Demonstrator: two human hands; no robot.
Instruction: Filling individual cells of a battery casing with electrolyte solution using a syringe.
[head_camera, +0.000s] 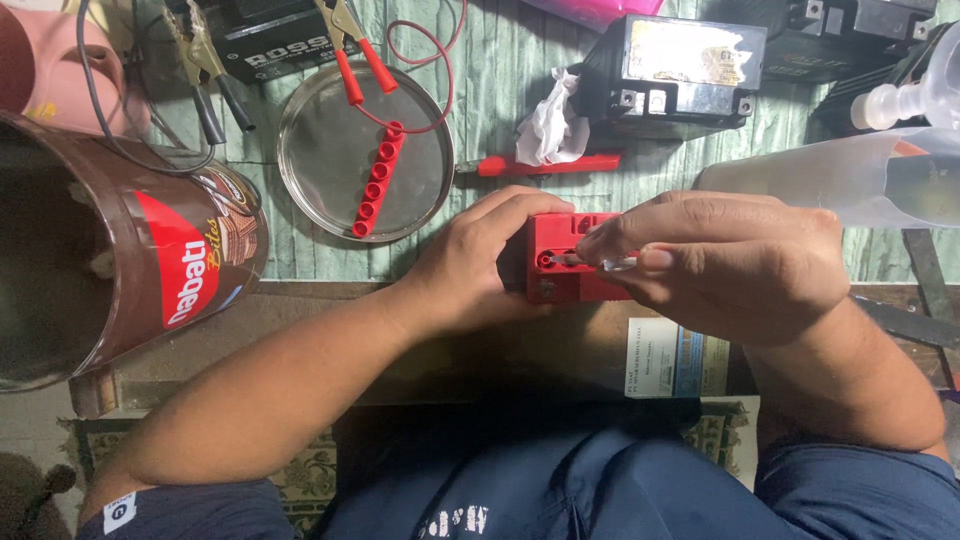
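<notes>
Biggest thing in view is the desk (300, 262), its top covered in pale green wood-grain sheet with a bare brown wooden edge at the near side. On its left stands a large brown round tin (110, 250) with a red label band, lying open toward the camera. At the right edge, a clear plastic bottle (850, 175) lies on its side. Up top, two black batteries: one (675, 70) right of centre with a worn pale label, another (275, 35) at the upper left with clamp leads beside it. Between them sits a round steel dish (330, 150), and in it a red strip of joined caps (377, 180), running diagonally, with a thin red wire looping over the rim. A crumpled white tissue (548, 125) rests just above a red-handled tool (545, 163).

Now the action, dead centre at the near edge: a small red battery (565, 265). The left hand (480, 255) is wrapped around its left side, fingers curled over the top, gripping it firmly. The right hand (725, 260) comes in from the right, thumb and forefinger pinched on a thin clear tube (590, 262) whose tip sits at a filler hole on the battery's top.
</notes>
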